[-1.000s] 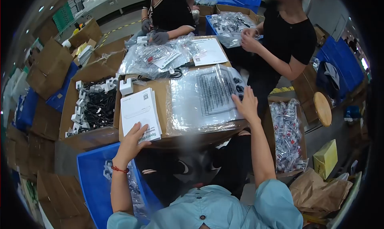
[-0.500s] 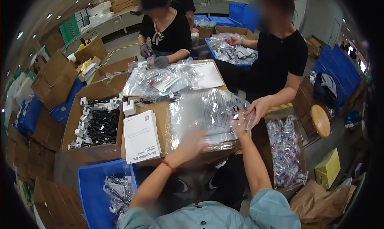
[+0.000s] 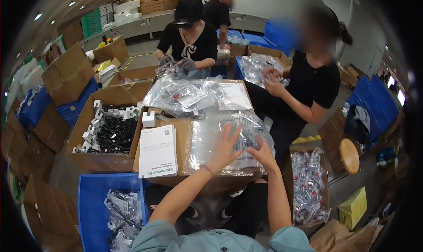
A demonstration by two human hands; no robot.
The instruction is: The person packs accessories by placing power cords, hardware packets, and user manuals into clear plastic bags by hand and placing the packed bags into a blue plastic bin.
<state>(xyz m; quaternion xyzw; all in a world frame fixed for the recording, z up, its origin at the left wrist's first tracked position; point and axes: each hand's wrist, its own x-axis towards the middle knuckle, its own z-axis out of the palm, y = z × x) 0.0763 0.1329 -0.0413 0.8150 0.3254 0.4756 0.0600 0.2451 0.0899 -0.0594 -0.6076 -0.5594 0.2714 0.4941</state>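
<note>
A stack of clear plastic bags with printed text lies flat on the cardboard work surface in front of me. Over its middle is my left hand, open, fingers spread. My right hand is beside it at the bags' right part, fingers apart and slightly bent, with nothing visible in it. Whether either palm presses on the plastic I cannot tell. Left of the bags lies a pile of white user manuals, and behind these stands a white power adapter.
A cardboard box of black cables and white adapters stands left. Below it is a blue bin with bagged cables. A box of small bagged parts is at right. Two co-workers sit across, near filled bags.
The right-hand co-worker has let go of the bags' corner and drawn both hands back. My right hand has moved left and nearer; my left hand has moved slightly right and farther forward.
</note>
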